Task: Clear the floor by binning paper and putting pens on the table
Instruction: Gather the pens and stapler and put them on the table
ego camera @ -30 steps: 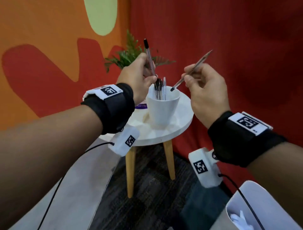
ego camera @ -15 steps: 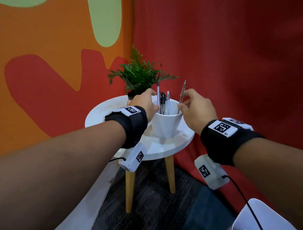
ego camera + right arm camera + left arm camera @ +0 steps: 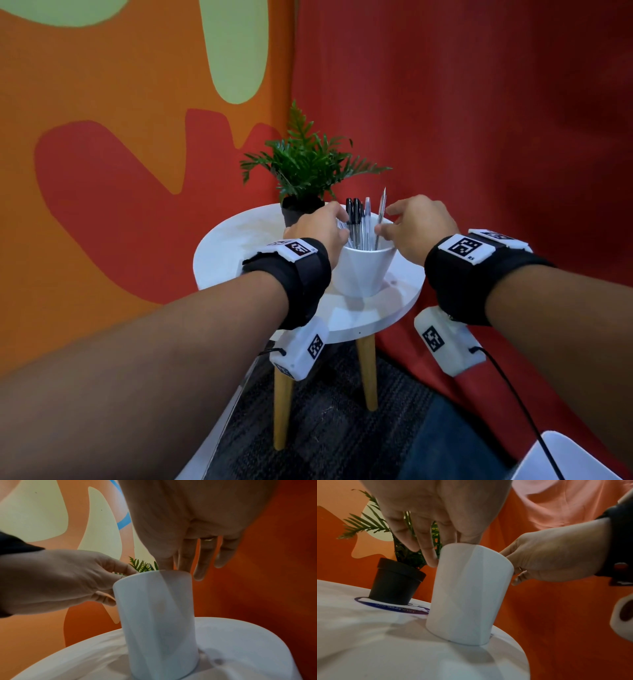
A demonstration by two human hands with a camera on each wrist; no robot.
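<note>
A white cup [image 3: 363, 274] stands on the small round white table [image 3: 236, 250] and holds several pens [image 3: 358, 219]. My left hand [image 3: 320, 228] is at the cup's left rim, thumb and forefinger closed on the clear barrel of a black-capped pen [image 3: 349, 209] standing in the cup. My right hand [image 3: 416, 226] is at the right rim and pinches a thin silver pen [image 3: 382, 205], whose lower end is inside the cup. The wrist views show the cup [image 3: 469, 595] [image 3: 159, 622] from the side; the fingertips meet behind its rim, and the pens are hidden there.
A green plant [image 3: 305, 161] in a black pot [image 3: 395, 582] stands just behind the cup. Orange and red walls meet behind the table. A white bin [image 3: 575, 459] shows at the bottom right, over dark carpet [image 3: 325, 421]. The table has wooden legs [image 3: 282, 407].
Both hands have come down from above the cup to its rim. The two pens, held high a second ago, now stand in the cup among the others.
</note>
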